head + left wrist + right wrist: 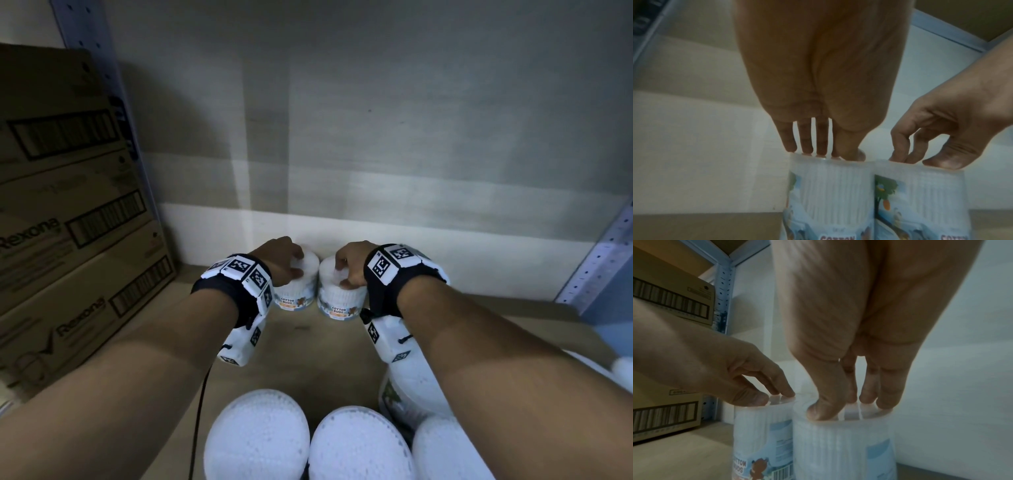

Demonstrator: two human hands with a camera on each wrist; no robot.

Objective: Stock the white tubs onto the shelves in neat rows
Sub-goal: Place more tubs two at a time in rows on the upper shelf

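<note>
Two white cotton-bud tubs stand side by side at the back of the shelf, touching the wall. My left hand (296,265) grips the left tub (295,294) from above, with fingertips (806,150) and thumb on its lid rim. In the same way my right hand (340,274) holds the right tub (339,303), thumb on the near rim and fingers (885,402) on the far side. The wrist views show the left tub (828,194), the right tub (838,451) and each neighbouring hand. Several more white tubs (257,435) sit close below me.
Stacked cardboard boxes (68,240) fill the left of the brown shelf board (325,349). Perforated metal uprights stand at the left (102,68) and right (599,260). A pale wall closes the back. Another tub (411,387) lies under my right forearm.
</note>
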